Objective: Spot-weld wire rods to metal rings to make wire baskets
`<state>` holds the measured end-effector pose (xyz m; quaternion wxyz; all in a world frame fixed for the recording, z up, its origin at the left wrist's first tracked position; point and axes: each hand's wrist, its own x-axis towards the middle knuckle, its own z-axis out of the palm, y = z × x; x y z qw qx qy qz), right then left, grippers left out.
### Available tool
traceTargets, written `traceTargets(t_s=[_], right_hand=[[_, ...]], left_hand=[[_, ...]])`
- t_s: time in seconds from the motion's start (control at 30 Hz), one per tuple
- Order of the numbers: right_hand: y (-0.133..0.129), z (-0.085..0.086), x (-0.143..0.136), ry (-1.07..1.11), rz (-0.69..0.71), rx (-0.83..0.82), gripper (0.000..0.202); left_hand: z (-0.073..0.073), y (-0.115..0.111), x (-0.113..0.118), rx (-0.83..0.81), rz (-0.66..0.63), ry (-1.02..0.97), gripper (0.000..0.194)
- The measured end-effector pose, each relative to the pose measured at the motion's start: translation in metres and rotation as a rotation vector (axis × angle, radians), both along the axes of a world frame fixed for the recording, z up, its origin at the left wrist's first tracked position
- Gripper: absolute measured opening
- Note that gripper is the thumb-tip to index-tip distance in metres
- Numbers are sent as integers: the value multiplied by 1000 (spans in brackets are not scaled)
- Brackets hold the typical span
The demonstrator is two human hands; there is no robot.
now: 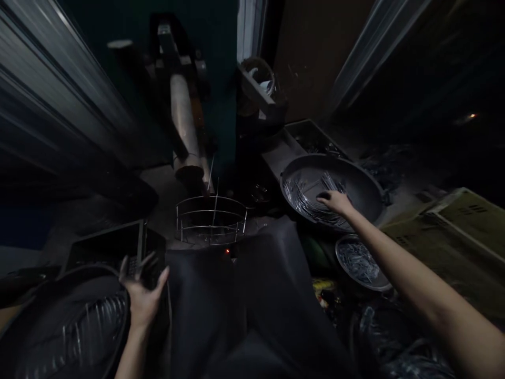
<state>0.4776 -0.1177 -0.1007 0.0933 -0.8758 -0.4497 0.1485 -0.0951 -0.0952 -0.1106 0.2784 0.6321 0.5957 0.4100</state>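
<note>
My left hand [142,295] hovers with spread fingers beside a dark round basin [35,321] that has bent metal wires [94,321] in it. My right hand [334,202] reaches into a wide grey pan [365,192], at a pile of thin metal wire pieces [302,202]. Its fingers are bent together over the wires, and what lies between them is too dark to make out. Ahead of my knees stands a round wire frame [211,211] with hoops and upright rods, at the foot of a machine with a pale cylinder [183,116].
A smaller bowl of short metal pieces [359,260] sits below the pan. Yellowish crates [469,221] stand at the right. More metal loops [414,352] lie at lower right. A dark crate [106,242] is behind the left basin, and a long bar [150,100] juts from the machine.
</note>
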Motion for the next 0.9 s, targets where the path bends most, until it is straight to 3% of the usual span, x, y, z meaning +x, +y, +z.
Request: traceTargets(t_s=[0.1,0.2,0.4,0.5,0.63,0.7,0.8,0.9], right_hand=[[-10,-39,19,44,41,-118,18],[-2,-61,13,56,113,-197,32],[20,-68,-2,2,142,-221,47],[20,-61,-10,-6,92,-215,36],[12,-35,-17,-44,21,-113,22],[9,-10,-17,8,-91,67,21],[8,41,-21,277,-314,490,15],[7,101,-40,492,-322,689,21]], left_hand=[[-13,-29,-1,-202,52,-95,87],[-4,-37,12,-234,13,-58,75],[23,-24,76,-177,-245,67,62],[32,-28,120,-180,-470,101,57],[51,-39,172,-95,-862,144,48],[61,-39,197,-38,-990,141,44],[74,-33,240,-11,-1003,54,42],[81,-28,288,22,-935,-56,49]])
